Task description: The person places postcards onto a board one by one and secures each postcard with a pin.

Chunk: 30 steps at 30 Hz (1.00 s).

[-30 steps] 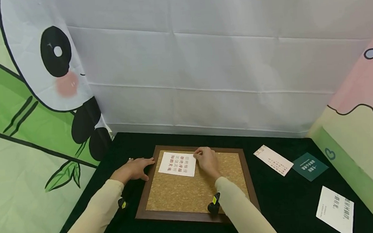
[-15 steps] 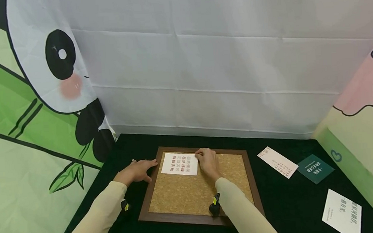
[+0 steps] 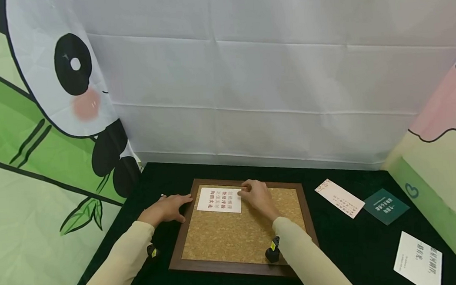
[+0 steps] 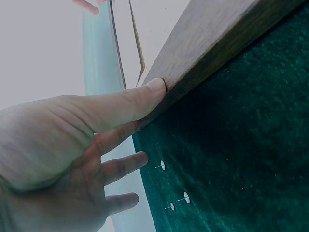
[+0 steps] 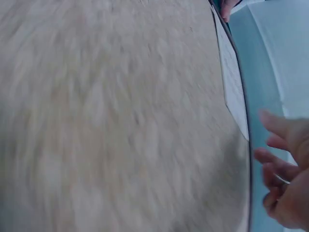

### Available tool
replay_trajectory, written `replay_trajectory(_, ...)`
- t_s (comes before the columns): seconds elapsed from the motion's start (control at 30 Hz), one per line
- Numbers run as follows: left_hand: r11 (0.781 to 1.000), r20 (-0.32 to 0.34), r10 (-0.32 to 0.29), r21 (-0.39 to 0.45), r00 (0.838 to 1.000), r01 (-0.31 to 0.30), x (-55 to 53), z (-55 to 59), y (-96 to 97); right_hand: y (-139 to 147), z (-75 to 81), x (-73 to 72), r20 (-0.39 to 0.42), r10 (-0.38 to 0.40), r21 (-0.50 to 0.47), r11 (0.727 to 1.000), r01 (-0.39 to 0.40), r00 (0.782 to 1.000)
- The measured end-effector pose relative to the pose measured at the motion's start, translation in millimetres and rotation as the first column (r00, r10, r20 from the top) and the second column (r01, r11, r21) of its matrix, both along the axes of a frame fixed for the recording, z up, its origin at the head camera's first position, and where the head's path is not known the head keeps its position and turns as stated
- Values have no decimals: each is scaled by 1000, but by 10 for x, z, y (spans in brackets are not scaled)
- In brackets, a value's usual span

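Note:
A framed cork board (image 3: 226,240) lies on the dark green cloth. On its upper left part lies a white card (image 3: 217,200) printed with rows of characters. My left hand (image 3: 165,210) rests at the frame's left side. In the left wrist view its thumb (image 4: 153,86) touches the wooden frame (image 4: 193,53), and the other fingers are spread and fairly straight. Beside the card's right edge is my right hand (image 3: 259,198). The right wrist view is blurred; there the right hand (image 5: 285,169) has loosely bent fingers, thumb and forefinger apart, with nothing visible between them.
Three thumbtacks (image 4: 186,197) lie on the cloth beside the left hand. Right of the board are a pale floral card (image 3: 339,199), a dark teal card (image 3: 386,207) and a white card (image 3: 418,259). A white curtain (image 3: 263,83) hangs behind the table.
My right hand has shifted slightly right at the card's right edge, its wrist swinging to the right. The left hand holds its place on the frame. The head view has shifted a little.

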<state>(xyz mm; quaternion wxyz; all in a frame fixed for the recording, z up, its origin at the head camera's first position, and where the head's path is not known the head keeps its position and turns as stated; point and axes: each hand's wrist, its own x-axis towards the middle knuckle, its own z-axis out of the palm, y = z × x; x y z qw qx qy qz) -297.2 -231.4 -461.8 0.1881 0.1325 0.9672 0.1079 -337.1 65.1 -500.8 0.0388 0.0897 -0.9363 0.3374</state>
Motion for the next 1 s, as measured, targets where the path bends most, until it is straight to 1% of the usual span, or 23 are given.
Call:
replay_trajectory(0.07,1000,-2,2,-8,1000,-2,-1,11,-6,31,37,19,42,57,105,993,-61,997)
replay_trajectory(0.17,1000,-2,5,-17,1000,-5,1,20,-16,58,59,36,86,130,254,956,-148,988)
replay_trajectory(0.23,1000,-1,6,-18,1000,-6,3,14,-24,67,52,40,100,174,315,928,-196,980)
replay_trajectory(0.3,1000,1,7,-13,1000,-7,4,-1,-31,70,35,38,108,199,347,910,-225,974)
replay_trajectory(0.4,1000,1,7,16,1000,-7,7,-16,-52,72,11,30,114,217,359,901,-244,970)
replay_trajectory(0.47,999,-20,11,50,1000,-10,1,-14,-93,70,10,30,120,218,357,901,-247,969)
replay_trajectory(0.5,998,-40,20,67,999,-17,-5,-8,-127,67,17,29,126,217,354,902,-248,968)
replay_trajectory(0.57,995,-109,46,92,993,-36,-30,16,-223,61,36,32,133,215,352,902,-249,968)
replay_trajectory(0.63,992,-188,86,104,978,-67,-59,49,-346,51,63,36,140,211,353,902,-248,967)
replay_trajectory(0.7,990,-255,124,96,959,-103,-86,83,-480,43,91,39,145,207,358,901,-247,967)
replay_trajectory(0.73,989,-278,139,90,950,-118,-98,95,-545,41,102,40,145,207,358,901,-246,968)
replay_trajectory(0.8,987,-304,157,73,940,-141,-113,100,-656,40,117,44,150,205,358,901,-246,967)
replay_trajectory(0.87,987,-313,158,59,936,-147,-122,74,-738,48,123,47,153,203,357,901,-246,967)
replay_trajectory(0.93,989,-316,151,51,937,-142,-123,12,-783,60,122,50,156,198,353,904,-242,968)
replay_trajectory(1.0,991,-319,132,44,939,-124,-113,-61,-794,73,119,53,161,195,349,906,-241,968)
